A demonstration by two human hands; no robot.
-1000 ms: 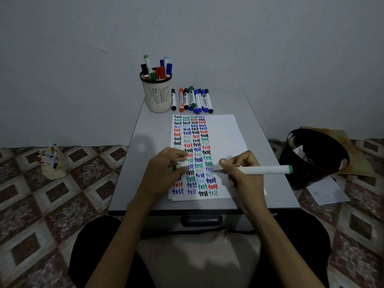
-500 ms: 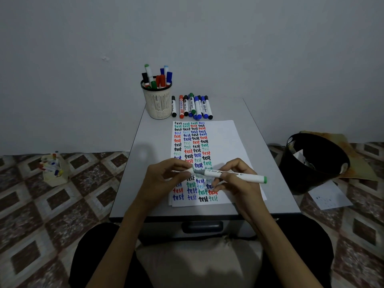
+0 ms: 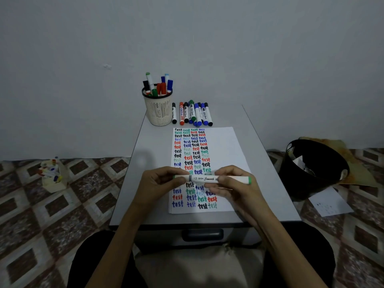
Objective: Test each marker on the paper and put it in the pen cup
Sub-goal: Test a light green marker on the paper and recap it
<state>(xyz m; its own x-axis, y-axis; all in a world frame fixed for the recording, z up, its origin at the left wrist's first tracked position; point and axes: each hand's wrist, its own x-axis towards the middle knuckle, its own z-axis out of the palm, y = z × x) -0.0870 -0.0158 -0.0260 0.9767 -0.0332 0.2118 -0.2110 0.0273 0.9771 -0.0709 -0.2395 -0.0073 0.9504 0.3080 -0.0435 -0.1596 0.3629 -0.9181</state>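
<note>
A white marker with green ends (image 3: pixel 204 178) lies level above the paper (image 3: pixel 220 146), held between both hands. My left hand (image 3: pixel 154 183) pinches its left end, where the cap sits on. My right hand (image 3: pixel 232 185) grips the barrel toward the right end. The paper carries columns of the word "test" in black, red, blue and green. At the back of the table stands a white mesh pen cup (image 3: pixel 159 111) with several markers in it. A row of several loose markers (image 3: pixel 192 114) lies right of the cup.
The small grey table (image 3: pixel 261 163) ends at the wall. On the floor to the right stand a black bin (image 3: pixel 311 167) and a loose sheet (image 3: pixel 330 202). A small holder with markers (image 3: pixel 53 173) sits on the floor at left.
My right hand lifted the marker off the paper and turned it level. My left hand brought the cap to its tip and the cap is now on.
</note>
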